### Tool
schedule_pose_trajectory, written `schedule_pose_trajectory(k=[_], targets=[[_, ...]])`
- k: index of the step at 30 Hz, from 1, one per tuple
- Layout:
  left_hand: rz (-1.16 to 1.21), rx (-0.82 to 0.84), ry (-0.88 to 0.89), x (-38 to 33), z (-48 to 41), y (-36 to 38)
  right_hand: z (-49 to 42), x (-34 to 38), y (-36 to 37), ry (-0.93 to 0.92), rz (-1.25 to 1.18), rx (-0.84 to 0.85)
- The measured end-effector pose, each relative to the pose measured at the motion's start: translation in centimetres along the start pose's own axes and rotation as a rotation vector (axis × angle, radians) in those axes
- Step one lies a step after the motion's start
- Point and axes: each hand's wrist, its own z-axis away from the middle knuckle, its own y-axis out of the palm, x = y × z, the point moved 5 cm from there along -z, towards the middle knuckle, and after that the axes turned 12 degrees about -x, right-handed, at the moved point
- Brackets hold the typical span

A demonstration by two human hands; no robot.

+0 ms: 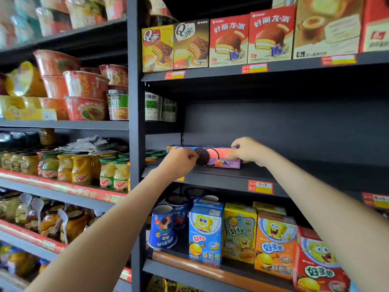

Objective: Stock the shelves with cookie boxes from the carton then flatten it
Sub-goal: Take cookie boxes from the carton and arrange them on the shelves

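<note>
A long cookie box (212, 157), pink and purple with a dark sandwich cookie printed on it, lies on its long side at the left end of a dark grey shelf (305, 175). My left hand (179, 163) grips the box's left end, fingers curled over its front. My right hand (248, 150) holds the right end, thumb on top and fingers round the corner. The rest of that shelf is bare. No carton is in view.
Cake boxes (229, 41) line the shelf above. Cartoon snack boxes (240, 232) and blue cups (163, 226) fill the shelf below. A grey upright post (134, 144) divides off the left bay of noodle bowls (84, 95) and fruit jars (82, 169).
</note>
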Motion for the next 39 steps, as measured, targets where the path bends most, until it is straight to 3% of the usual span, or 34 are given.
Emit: schedule_pose_trajectory(k=[5,14,20,26,39], targets=[[-0.054,0.062,0.053,1.3,-4.3,0.7,-3.9,0.2,1.5,0.108,0.020,-0.008],[-0.381,0.397,0.212,4.4,-13.7,9.8,-12.3,-2.1,6.4,0.241,0.310,-0.004],[-0.507,0.449,0.213,5.2,-16.5,13.0,-14.8,-3.7,8.3,0.131,0.395,-0.099],[-0.524,0.472,0.294,5.2,-17.9,13.7,-15.4,-5.5,8.0,0.235,0.358,-0.247],[-0.422,0.490,0.236,4.4,-17.8,13.6,-15.1,-3.4,7.0,0.026,0.435,-0.169]])
